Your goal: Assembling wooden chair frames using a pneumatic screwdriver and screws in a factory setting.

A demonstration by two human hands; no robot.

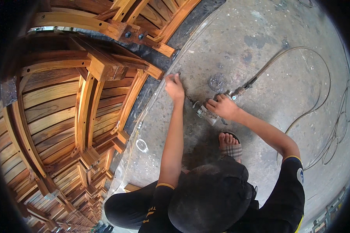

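Here's the concrete floor (299, 93), pale and scuffed with paint, spread wide under everything, and a knock against it looks like the general hazard for anything that slips. Along the left, a long run of slatted wooden frames (50, 105) crowds in, one jutting end close to the work, so a swinging tool or elbow could well mark the timber. Over to the right, the hose (299, 47) bows out in a big loose loop; should it snag or catch a foot, it could drag whatever it feeds. And that's the hose-fed tool (210, 115), low over the floor in front of the crouching person, tilted, its cup-like part toward the foot; whether it actually rests on the concrete, I can't tell. A poor grip could let it roll or spill anything inside. Just below sits a sandalled foot (231, 149), toes bare, right in line for a drop! The right hand (223, 106) has its fingers clamped over the tool, apparently its main hold, so a slip there would cost control. The left hand (175, 89) is raised beside the other end, thumb and finger near each other; too small to tell what's between them, but any tiny part could drop. Smallest, the coupling (241, 91): strain there might loosen it.
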